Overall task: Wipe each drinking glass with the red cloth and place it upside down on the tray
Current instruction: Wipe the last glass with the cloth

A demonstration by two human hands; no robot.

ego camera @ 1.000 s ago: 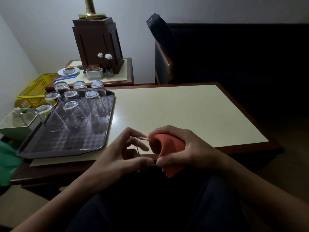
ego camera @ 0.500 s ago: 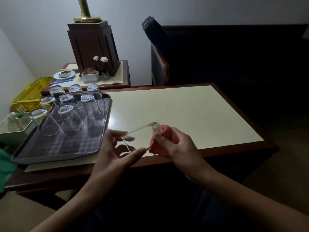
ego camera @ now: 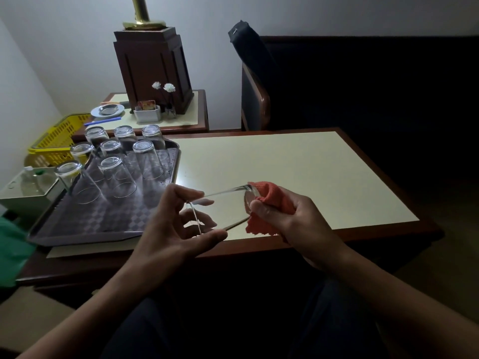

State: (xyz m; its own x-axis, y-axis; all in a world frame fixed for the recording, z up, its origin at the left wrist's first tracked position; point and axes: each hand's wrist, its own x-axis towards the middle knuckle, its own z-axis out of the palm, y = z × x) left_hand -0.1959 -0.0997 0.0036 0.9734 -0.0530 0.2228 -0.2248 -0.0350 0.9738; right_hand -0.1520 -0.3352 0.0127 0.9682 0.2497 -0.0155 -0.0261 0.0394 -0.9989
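You hold the drinking glass [ego camera: 223,210] on its side, above the near edge of the table [ego camera: 298,161] and just right of the tray [ego camera: 85,229]. Its open rim faces left and its base faces right.

Your left hand [ego camera: 166,229] grips the rim end. The thumb lies along the near side and the fingers curl over the far side, with some fingertips seen through the glass. Whether any finger reaches inside the rim cannot be told.

Your right hand [ego camera: 287,220] holds the red cloth [ego camera: 276,199] bunched against the base of the glass. The fingers are curled round the cloth and the thumb presses at the base. A loose corner of cloth hangs below the hand.

On the far left part of the tray stand eight glasses [ego camera: 143,161], all upside down and close together in rows. The near part of the tray is bare. The tray overhangs the left near corner of the table.

Beyond the tray:
- a side table [ego camera: 193,110] carries a dark wooden pedestal [ego camera: 153,68], white flowers [ego camera: 163,86], a small white box [ego camera: 146,114] and a plate [ego camera: 107,110];
- a yellow basket [ego camera: 58,137] sits at the far left;
- a pale lidded container [ego camera: 26,187] lies left of the tray;
- a dark chair [ego camera: 259,104] stands at the far side of the table.
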